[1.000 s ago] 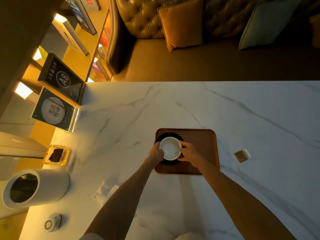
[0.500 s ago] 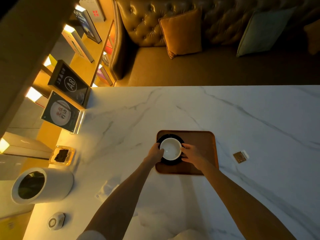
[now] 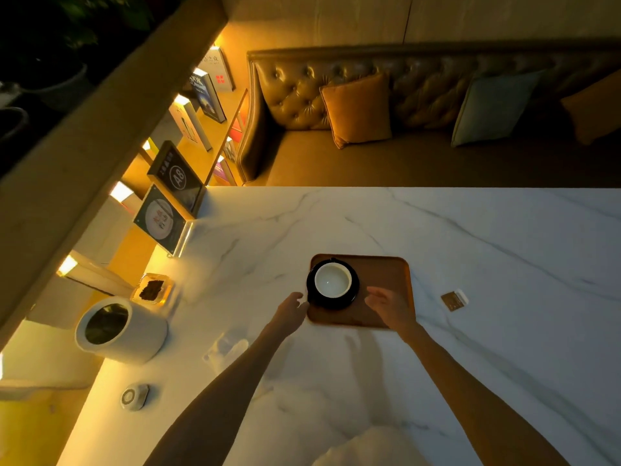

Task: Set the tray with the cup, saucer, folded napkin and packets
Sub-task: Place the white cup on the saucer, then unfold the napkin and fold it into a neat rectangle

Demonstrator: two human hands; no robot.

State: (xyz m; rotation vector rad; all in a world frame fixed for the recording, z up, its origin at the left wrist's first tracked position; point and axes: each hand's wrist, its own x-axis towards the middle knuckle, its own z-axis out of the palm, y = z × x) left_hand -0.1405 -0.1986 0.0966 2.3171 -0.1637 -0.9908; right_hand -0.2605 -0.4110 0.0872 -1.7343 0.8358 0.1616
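A brown wooden tray (image 3: 386, 277) lies on the white marble table. In its left half stands a white cup (image 3: 332, 280) on a black saucer (image 3: 349, 297). My left hand (image 3: 290, 311) hovers just left of the tray's near left corner, fingers apart, holding nothing. My right hand (image 3: 389, 306) is over the tray's near right part, open and clear of the cup. A small brown packet (image 3: 453, 300) lies on the table to the right of the tray. Something clear and crumpled, perhaps a wrapped napkin (image 3: 225, 348), lies near my left forearm.
At the left edge stand a white cylindrical container (image 3: 121, 327), a glass dish with dark contents (image 3: 153, 290), a small round device (image 3: 134, 396) and upright signs (image 3: 164, 220). A leather sofa with cushions (image 3: 356, 109) runs behind the table's far edge.
Both hands have let go of the cup and saucer and drawn back toward me. The cup and saucer stay on the tray's left half. The camera has tilted up.
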